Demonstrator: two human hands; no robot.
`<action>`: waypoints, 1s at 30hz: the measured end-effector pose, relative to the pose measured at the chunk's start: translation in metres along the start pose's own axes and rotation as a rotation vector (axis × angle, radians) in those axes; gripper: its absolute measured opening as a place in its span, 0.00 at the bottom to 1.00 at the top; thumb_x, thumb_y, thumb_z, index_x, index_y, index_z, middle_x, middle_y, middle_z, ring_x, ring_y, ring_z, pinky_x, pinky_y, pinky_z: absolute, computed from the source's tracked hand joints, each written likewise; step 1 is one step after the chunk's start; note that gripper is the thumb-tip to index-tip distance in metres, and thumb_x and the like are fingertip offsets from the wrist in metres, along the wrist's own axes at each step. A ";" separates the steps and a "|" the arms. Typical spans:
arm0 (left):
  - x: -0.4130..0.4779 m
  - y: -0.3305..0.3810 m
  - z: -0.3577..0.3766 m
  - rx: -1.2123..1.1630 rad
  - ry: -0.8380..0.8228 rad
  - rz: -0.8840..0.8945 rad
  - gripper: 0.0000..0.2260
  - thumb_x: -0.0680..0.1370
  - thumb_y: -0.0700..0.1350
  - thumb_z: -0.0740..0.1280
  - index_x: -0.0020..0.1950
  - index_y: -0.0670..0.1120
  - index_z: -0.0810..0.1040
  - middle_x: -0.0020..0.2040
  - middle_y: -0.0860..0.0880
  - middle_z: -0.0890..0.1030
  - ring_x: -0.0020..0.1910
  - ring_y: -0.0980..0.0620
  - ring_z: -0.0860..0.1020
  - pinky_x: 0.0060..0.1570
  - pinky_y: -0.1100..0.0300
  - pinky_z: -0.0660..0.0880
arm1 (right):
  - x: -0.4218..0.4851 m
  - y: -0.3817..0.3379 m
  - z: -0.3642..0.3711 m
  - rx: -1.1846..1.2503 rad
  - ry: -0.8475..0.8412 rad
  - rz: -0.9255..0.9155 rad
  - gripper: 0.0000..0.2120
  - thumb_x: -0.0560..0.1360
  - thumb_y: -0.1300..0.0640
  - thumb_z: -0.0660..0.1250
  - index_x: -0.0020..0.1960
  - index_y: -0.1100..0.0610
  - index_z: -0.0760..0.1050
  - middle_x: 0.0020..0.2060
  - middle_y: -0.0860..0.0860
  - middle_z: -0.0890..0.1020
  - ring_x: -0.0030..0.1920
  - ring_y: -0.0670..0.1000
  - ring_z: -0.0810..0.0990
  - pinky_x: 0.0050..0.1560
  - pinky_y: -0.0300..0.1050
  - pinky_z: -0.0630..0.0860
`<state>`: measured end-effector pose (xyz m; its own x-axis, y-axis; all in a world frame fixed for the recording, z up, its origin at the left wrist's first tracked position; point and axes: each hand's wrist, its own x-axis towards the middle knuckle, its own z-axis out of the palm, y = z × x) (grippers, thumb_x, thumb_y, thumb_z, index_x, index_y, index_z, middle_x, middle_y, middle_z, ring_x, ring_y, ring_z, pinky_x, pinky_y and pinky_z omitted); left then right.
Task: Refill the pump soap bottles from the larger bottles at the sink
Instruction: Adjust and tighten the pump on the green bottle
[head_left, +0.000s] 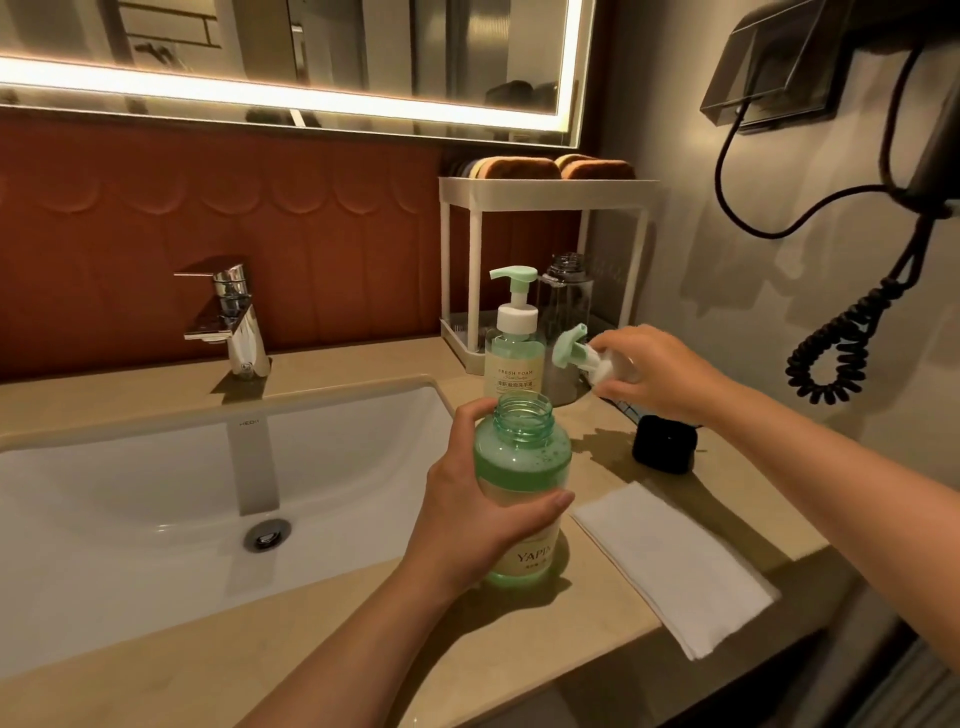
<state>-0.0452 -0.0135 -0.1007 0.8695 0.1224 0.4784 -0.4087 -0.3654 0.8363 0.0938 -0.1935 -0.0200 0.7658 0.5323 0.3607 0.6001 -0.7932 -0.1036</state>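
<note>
My left hand grips an open green soap bottle that stands on the counter beside the sink; its neck is uncapped and the liquid reaches the shoulder, foamy on top. My right hand holds a mint-green pump head with a white collar, tilted sideways above the counter. Behind them stands a second pump bottle, labelled Fresh Foam, with its pump on. A clear larger bottle stands behind that one.
A white basin with a chrome tap lies to the left. A folded white cloth and a black cap lie on the counter at right. A white rack with sponges stands at the back. A coiled cord hangs on the right wall.
</note>
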 end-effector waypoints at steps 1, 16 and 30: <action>0.000 -0.001 0.000 0.003 0.007 0.003 0.33 0.61 0.51 0.78 0.57 0.63 0.64 0.55 0.62 0.76 0.54 0.64 0.76 0.51 0.70 0.74 | -0.003 -0.006 -0.006 0.064 0.020 -0.004 0.22 0.73 0.53 0.69 0.66 0.54 0.70 0.57 0.50 0.76 0.55 0.51 0.71 0.53 0.45 0.68; -0.002 0.003 -0.004 -0.020 -0.030 0.001 0.33 0.59 0.62 0.76 0.59 0.62 0.64 0.55 0.62 0.76 0.51 0.63 0.78 0.49 0.66 0.76 | -0.035 -0.062 -0.073 1.425 0.298 0.256 0.05 0.76 0.54 0.64 0.48 0.55 0.74 0.49 0.52 0.79 0.52 0.49 0.78 0.46 0.39 0.76; 0.000 0.004 -0.009 -0.075 0.003 0.001 0.30 0.57 0.59 0.75 0.56 0.61 0.69 0.50 0.69 0.78 0.50 0.67 0.78 0.44 0.72 0.75 | -0.035 -0.102 -0.043 1.369 0.334 0.135 0.08 0.73 0.53 0.67 0.52 0.52 0.75 0.48 0.49 0.82 0.50 0.48 0.81 0.49 0.43 0.78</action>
<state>-0.0497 -0.0069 -0.0950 0.8684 0.1248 0.4800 -0.4293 -0.2956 0.8534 -0.0042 -0.1446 0.0180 0.8605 0.2291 0.4550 0.4216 0.1812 -0.8885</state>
